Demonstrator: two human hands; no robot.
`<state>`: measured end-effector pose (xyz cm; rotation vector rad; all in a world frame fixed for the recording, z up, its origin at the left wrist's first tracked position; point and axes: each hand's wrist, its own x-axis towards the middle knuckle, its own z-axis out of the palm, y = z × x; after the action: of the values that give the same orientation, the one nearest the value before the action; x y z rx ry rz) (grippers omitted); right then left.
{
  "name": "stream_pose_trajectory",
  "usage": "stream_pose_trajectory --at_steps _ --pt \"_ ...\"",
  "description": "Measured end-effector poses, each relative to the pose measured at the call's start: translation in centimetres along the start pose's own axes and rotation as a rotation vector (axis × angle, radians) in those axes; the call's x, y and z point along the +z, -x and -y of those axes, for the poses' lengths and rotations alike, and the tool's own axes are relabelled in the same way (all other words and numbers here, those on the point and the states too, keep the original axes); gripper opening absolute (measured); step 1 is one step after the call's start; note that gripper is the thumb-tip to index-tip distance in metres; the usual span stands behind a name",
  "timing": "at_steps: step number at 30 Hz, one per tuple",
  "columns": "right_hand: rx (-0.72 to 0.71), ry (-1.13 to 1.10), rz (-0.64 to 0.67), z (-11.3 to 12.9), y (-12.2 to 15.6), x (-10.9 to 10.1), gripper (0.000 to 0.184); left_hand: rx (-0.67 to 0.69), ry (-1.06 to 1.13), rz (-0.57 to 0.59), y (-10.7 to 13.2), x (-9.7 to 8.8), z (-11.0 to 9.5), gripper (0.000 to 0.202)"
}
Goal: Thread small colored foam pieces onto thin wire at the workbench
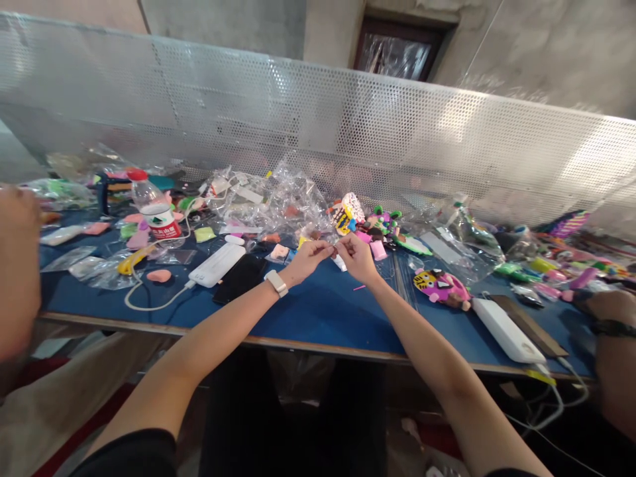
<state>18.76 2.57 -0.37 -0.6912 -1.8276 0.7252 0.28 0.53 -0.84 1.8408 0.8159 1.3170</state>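
My left hand (309,260) and my right hand (356,257) meet over the middle of the blue table, fingertips pinched close together. Whatever sits between them is too small to make out. Just beyond the fingers stands a colourful clay figure (349,213) with a sprinkled white top and a yellow, black-striped part. A pink clay block (378,250) lies to the right of my right hand. Under the hands a small white piece (340,262) shows in part. A thin pink stick (358,288) rests on the table nearby.
At left are a white power bank (217,265), a black phone (241,279) and a red-capped bottle (154,209). Clear plastic bags (283,199) pile against the perforated metal screen (298,112). A pink-yellow clay piece (441,288) and another power bank (509,330) lie right. Other people's arms flank both sides.
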Motion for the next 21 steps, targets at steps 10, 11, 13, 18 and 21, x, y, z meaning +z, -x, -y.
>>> stream_pose_trajectory --at_steps 10,11,13,18,21 --pt "0.101 -0.111 -0.106 0.4 -0.1 1.8 0.037 0.243 -0.396 -0.112 0.1 -0.4 -1.0 0.01" --pt "0.107 -0.112 -0.11 0.4 -0.1 2.0 0.038 0.27 -0.434 -0.121 0.1 -0.4 -1.0 0.011" --pt "0.117 -0.099 -0.111 0.3 -0.1 2.2 0.038 0.306 -0.483 -0.133 0.1 -0.5 -0.8 0.012" --pt "0.113 -0.068 -0.112 0.5 0.1 2.5 0.036 0.286 -0.511 -0.149 0.3 -0.4 -0.7 0.009" --pt "0.104 -0.059 -0.089 0.7 0.2 2.6 0.033 0.251 -0.509 -0.125 0.4 -0.4 -0.9 0.006"
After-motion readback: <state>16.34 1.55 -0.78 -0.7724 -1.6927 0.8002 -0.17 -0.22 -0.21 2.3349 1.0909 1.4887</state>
